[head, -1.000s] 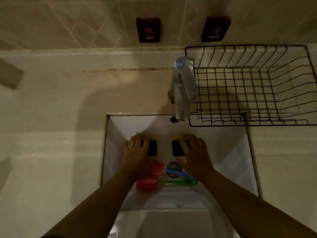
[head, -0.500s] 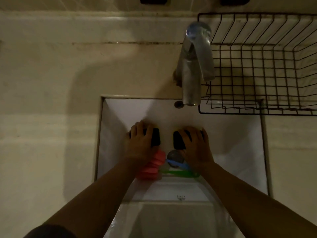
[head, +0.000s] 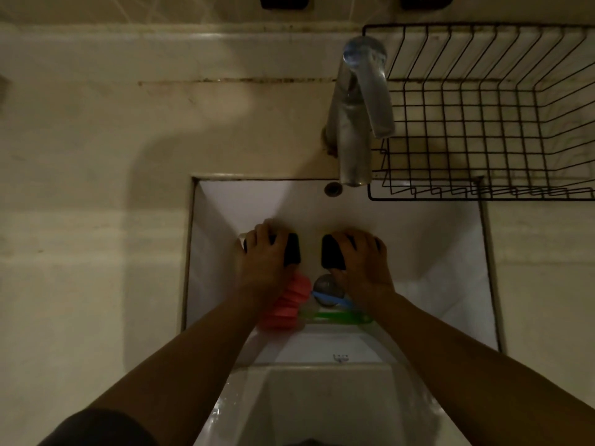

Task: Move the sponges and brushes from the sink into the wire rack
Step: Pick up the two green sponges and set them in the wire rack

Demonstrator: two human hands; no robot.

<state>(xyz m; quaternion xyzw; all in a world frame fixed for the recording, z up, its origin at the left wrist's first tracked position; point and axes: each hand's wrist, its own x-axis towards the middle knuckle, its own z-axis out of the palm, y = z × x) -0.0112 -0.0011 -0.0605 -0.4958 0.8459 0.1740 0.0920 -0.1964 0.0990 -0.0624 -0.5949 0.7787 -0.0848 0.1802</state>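
Black wire rack (head: 502, 123) on counter holds nothing — task barely begun. Left hand (head: 267, 255) curled over one dark sponge (head: 292, 254), right hand (head: 360, 259) over another (head: 331, 256), both low in white sink (head: 225, 214); firmness unclear. Red ridged sponge (head: 286, 304), blue brush (head: 331, 299), green brush (head: 335, 317) left — untouched.

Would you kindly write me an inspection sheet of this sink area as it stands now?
Surface: white sink, beige counter around it.
Job's things: two dark sponges, one under each hand; red sponge, blue brush and green brush near the drain; wire rack holds none of them.
Clutter: nothing seen.
Grippers: left hand and right hand each laid over a dark sponge; grip unclear.
Cables: nothing seen.
Surroundings: metal tap, hot and cold labels on tiled wall.
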